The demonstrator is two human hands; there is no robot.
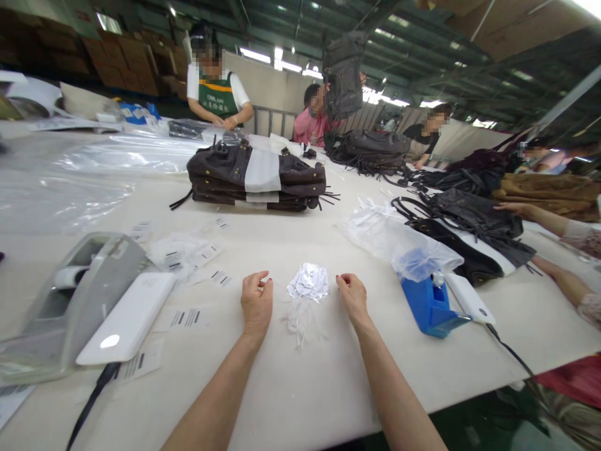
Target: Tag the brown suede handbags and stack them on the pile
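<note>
A small pile of shiny silver tags (pixel 308 282) lies on the table between my hands, with whitish translucent strings (pixel 300 319) trailing toward me. My left hand (pixel 256 302) rests just left of the pile, its fingers loosely curled and nothing visible in them. On the other side, my right hand (pixel 353 297) is bent in a similar relaxed way, with no object showing in it. Neither hand touches the tags. Printed barcode labels (pixel 188 316) are scattered left of my left hand. A blue tape dispenser (pixel 425 307) stands to the right of my right hand.
Stacked dark bags (pixel 256 178) wrapped with a white band sit ahead. At left are a grey dispenser (pixel 84 300) and a white power bank (pixel 129 319) with a cable. A clear plastic bag (pixel 399 238) and black bags lie right, near another person's hands (pixel 511 207). Co-workers stand beyond.
</note>
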